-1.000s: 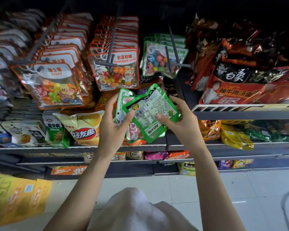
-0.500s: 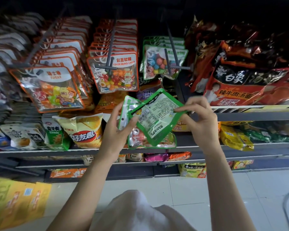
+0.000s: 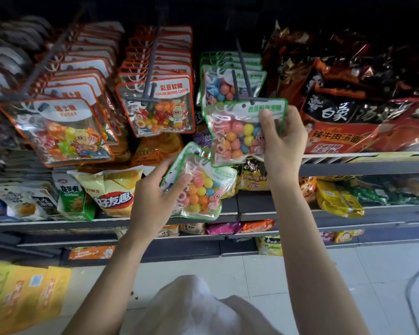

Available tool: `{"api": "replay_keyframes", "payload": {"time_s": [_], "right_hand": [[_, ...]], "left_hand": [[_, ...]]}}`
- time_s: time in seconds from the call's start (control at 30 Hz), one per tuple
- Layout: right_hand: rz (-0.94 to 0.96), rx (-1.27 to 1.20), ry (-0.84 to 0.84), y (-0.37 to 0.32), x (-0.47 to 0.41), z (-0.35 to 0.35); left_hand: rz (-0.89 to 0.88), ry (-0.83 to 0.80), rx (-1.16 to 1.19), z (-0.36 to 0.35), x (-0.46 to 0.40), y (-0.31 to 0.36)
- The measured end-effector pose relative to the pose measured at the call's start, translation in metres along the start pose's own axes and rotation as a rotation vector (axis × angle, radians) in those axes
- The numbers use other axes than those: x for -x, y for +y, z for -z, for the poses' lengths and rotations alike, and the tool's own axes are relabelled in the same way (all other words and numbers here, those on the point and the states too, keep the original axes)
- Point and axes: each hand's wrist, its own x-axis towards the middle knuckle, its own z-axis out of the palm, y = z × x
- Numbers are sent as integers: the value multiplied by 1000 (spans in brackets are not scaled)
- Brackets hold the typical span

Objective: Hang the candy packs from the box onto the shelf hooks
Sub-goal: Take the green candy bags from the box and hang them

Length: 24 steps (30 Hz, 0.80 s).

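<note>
My right hand (image 3: pixel 282 139) pinches a green-edged candy pack (image 3: pixel 237 134) by its right side, front facing me, its top just under the tip of the dark shelf hook (image 3: pixel 242 76). Behind it on that hook hang several more green packs (image 3: pixel 228 85). My left hand (image 3: pixel 155 192) grips a small stack of green candy packs (image 3: pixel 201 189) lower down, tilted, in front of the shelf edge. The box is not in view.
Orange-edged candy packs hang on the middle hook (image 3: pixel 155 93) and the left hook (image 3: pixel 58 126). Red noodle bags (image 3: pixel 348 117) fill the wire shelf at right. Chip bags (image 3: pixel 111 189) stand on the lower shelf. Yellow packs (image 3: pixel 22 293) lie on the floor at left.
My right hand took one pack off the stack, turned it face forward and lifted it up to the hook tip. My left hand lowered slightly with the other packs.
</note>
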Motion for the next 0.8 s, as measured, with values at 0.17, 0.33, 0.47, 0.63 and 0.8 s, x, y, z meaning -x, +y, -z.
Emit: {"api": "replay_keyframes", "payload": {"time_s": [0.17, 0.33, 0.47, 0.63, 0.8], "right_hand": [[-45, 2, 13, 2, 0, -7], [-103, -22, 27, 3, 6, -10], [-147, -83, 74, 2, 7, -8], [-141, -36, 77, 0, 3, -6], [-80, -31, 24, -11, 8, -13]], "left_hand": [[-114, 9, -185, 12, -2, -10], [-208, -69, -304, 26, -6, -11], [-318, -133, -382, 29, -9, -2], [-336, -335, -343, 29, -21, 4], [-279, -377, -316, 12, -26, 6]]}}
